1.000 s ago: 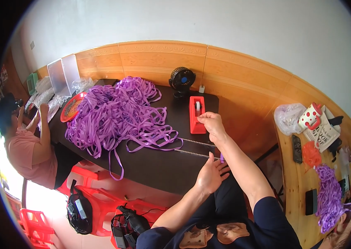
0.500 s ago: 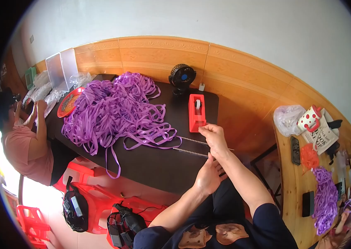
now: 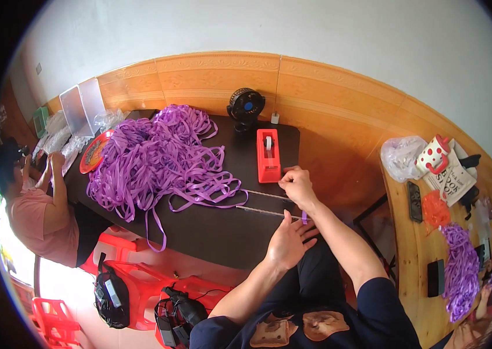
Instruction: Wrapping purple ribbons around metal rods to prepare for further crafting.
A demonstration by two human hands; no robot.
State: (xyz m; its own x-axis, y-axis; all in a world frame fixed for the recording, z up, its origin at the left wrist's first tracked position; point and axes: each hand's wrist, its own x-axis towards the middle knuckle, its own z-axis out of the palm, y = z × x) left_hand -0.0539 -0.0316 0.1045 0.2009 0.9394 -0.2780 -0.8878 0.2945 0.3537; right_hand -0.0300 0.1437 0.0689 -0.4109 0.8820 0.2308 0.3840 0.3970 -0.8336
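My right hand (image 3: 298,187) is closed in a pinch just below the red tape dispenser (image 3: 268,157); whatever is between its fingertips is too small to make out. Palm up, my left hand (image 3: 288,247) has its fingers spread beside the right wrist. A short bit of purple ribbon (image 3: 304,217) shows by its fingertips. Two thin rods, a far rod (image 3: 266,195) and a near rod (image 3: 263,211), reach over the dark table (image 3: 211,232) towards my hands. Their left ends meet loops of a large tangled purple ribbon heap (image 3: 153,157).
A small black fan (image 3: 246,107) stands behind the dispenser. At left, a person in pink (image 3: 45,215) works beside a red plate (image 3: 96,152). Red stools (image 3: 135,285) hold black gear. A wooden table (image 3: 414,273) at right carries a dotted cup (image 3: 434,156), bags and purple ribbon (image 3: 461,273).
My left hand has spread its fingers and turned its palm up more. The purple bit by its fingertips now shows. My right hand stays pinched; the whole view has shifted slightly.
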